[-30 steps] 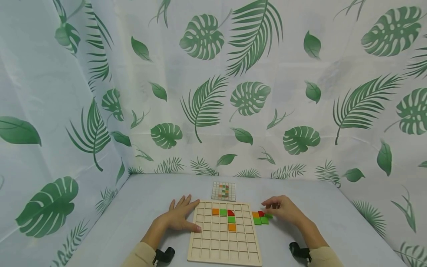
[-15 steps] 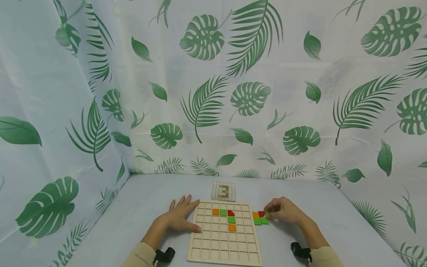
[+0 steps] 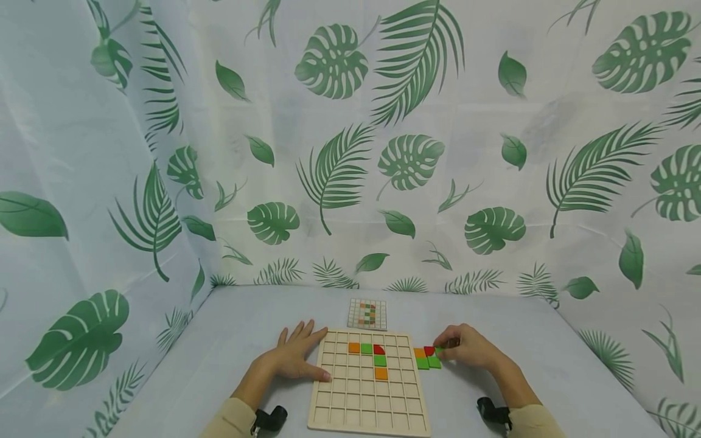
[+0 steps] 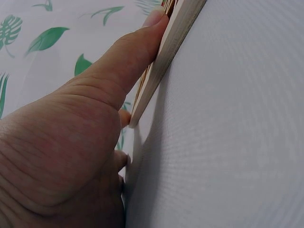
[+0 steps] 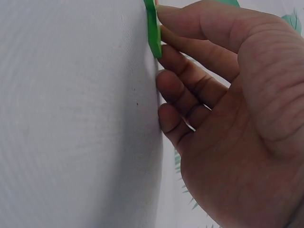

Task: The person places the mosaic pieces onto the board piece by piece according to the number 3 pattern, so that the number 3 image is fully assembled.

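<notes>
Right hand (image 3: 465, 348), lower right, dipped slightly since earlier frame, thumb and forefinger pinching green tile (image 5: 153, 34); left hand (image 3: 292, 358), fingers spread, touching board (image 3: 368, 401).

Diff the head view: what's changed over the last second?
Right hand shifted slightly right; its thumb and index finger came together at the rightmost green tile, covering more of it. Whether it's gripped isn't clear. Unchanged: left hand on the board, the board's five placed tiles, and pattern card.
</notes>
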The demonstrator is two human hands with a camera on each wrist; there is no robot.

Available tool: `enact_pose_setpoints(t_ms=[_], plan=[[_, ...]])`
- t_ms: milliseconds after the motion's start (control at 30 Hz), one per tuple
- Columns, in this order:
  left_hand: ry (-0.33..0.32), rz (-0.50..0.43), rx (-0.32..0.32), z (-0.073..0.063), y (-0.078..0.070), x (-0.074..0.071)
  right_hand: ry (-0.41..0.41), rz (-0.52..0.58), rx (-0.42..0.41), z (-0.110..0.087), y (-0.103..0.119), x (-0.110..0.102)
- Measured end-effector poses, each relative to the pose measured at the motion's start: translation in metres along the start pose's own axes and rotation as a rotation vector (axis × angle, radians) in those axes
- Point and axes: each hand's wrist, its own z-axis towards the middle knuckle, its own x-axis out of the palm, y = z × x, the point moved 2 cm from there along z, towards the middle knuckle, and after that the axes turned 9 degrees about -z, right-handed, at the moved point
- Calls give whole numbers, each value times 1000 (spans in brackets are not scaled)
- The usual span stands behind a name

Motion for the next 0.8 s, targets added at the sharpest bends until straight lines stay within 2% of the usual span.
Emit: enact_pose_setpoints(t_ms=[533,800], plan=[[-5,2,-3,2,2,2,-4,-27,-13,2,-2,1],[-9,4,-5,2,2,3,-75,-23,45,5,5,2]])
